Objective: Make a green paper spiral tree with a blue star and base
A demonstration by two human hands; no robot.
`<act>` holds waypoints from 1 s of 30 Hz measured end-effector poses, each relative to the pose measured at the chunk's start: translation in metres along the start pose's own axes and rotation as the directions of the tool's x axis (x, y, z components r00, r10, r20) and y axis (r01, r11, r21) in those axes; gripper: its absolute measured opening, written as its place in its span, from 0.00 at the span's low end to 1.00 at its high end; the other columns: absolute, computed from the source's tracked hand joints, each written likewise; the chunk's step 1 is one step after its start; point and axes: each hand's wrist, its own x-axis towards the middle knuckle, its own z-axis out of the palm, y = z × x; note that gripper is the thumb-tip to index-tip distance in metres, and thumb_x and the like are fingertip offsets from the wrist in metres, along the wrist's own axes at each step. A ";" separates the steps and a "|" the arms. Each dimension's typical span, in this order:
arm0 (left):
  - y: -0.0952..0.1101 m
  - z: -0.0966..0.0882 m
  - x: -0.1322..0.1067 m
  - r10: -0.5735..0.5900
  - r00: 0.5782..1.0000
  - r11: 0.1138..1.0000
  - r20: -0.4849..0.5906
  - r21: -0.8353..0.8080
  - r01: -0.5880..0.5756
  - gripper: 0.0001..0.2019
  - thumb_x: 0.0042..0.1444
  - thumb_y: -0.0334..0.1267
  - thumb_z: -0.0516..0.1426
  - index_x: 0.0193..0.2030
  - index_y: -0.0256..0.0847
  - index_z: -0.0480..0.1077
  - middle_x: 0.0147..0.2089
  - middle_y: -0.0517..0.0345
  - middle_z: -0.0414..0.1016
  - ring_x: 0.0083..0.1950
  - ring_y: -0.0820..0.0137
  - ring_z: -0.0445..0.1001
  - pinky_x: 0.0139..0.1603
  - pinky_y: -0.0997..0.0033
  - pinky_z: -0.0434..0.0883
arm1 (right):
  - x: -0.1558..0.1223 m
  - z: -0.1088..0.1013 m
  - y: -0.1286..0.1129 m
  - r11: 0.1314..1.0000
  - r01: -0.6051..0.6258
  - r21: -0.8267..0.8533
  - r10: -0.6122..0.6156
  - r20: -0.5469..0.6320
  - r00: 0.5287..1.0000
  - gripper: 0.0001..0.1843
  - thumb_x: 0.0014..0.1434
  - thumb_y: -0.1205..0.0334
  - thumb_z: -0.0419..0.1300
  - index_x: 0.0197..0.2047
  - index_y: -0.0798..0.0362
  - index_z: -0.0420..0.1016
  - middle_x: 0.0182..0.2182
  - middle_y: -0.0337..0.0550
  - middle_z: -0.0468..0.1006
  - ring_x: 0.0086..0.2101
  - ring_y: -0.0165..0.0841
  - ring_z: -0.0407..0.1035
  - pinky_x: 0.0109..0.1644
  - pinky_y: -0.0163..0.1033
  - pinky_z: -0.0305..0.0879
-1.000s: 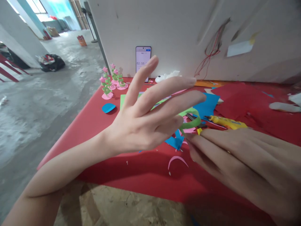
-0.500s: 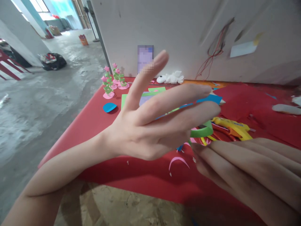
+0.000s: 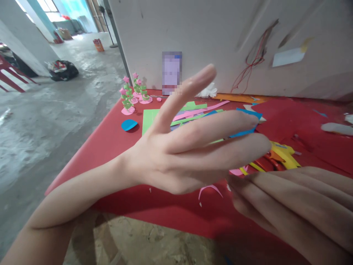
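My left hand point(image 3: 179, 158) is raised over the red table cover point(image 3: 110, 147). Three of its fingers are stretched out to the right, while the forefinger and thumb are tucked under and hidden. My right hand point(image 3: 298, 206) comes in from the lower right with its fingers pressed together, and its tips meet the underside of my left hand. The green paper strip seen in the earlier frames is hidden behind my left fingers now. Just behind the hands lies a yellow glue gun point(image 3: 285, 154).
Small pink-and-green paper trees point(image 3: 128, 99) and a phone point(image 3: 171, 71) stand at the back by the wall panel. A green sheet point(image 3: 150, 119), a blue disc point(image 3: 128, 124), blue paper point(image 3: 246, 112), red sheets point(image 3: 289, 117) and a pink scrap point(image 3: 209, 188) litter the cover. The table edge drops off at left.
The green strip loop, visible between my fingertips before, has slipped out of sight behind my left hand. Both hands have drifted slightly right and lower in view.
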 end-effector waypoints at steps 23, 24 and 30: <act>-0.002 0.003 0.002 -0.004 0.997 0.996 -0.081 -0.084 -0.003 0.09 0.54 0.28 0.53 0.27 0.47 0.65 0.33 0.76 0.77 0.45 0.78 0.77 0.74 0.63 0.58 | -0.009 -0.001 0.001 0.995 -0.047 -0.085 0.058 0.133 0.989 0.09 0.64 0.63 0.50 0.44 0.50 0.69 0.39 0.42 0.70 0.33 0.31 0.62 0.34 0.43 0.58; -0.001 0.003 0.002 -0.016 0.996 0.996 -0.084 -0.090 0.009 0.10 0.54 0.27 0.52 0.27 0.47 0.66 0.33 0.76 0.77 0.45 0.79 0.77 0.74 0.64 0.56 | -0.009 -0.001 0.001 0.996 -0.046 -0.071 0.054 0.128 0.990 0.09 0.64 0.63 0.50 0.44 0.51 0.69 0.39 0.42 0.69 0.33 0.31 0.62 0.34 0.43 0.58; 0.000 0.002 0.003 -0.042 0.996 0.994 -0.080 -0.103 0.034 0.09 0.52 0.27 0.56 0.32 0.48 0.70 0.34 0.79 0.78 0.45 0.82 0.77 0.77 0.71 0.50 | -0.001 -0.001 0.004 0.999 0.004 -0.035 -0.001 0.101 0.995 0.07 0.63 0.65 0.52 0.39 0.54 0.71 0.37 0.43 0.72 0.33 0.28 0.64 0.34 0.42 0.59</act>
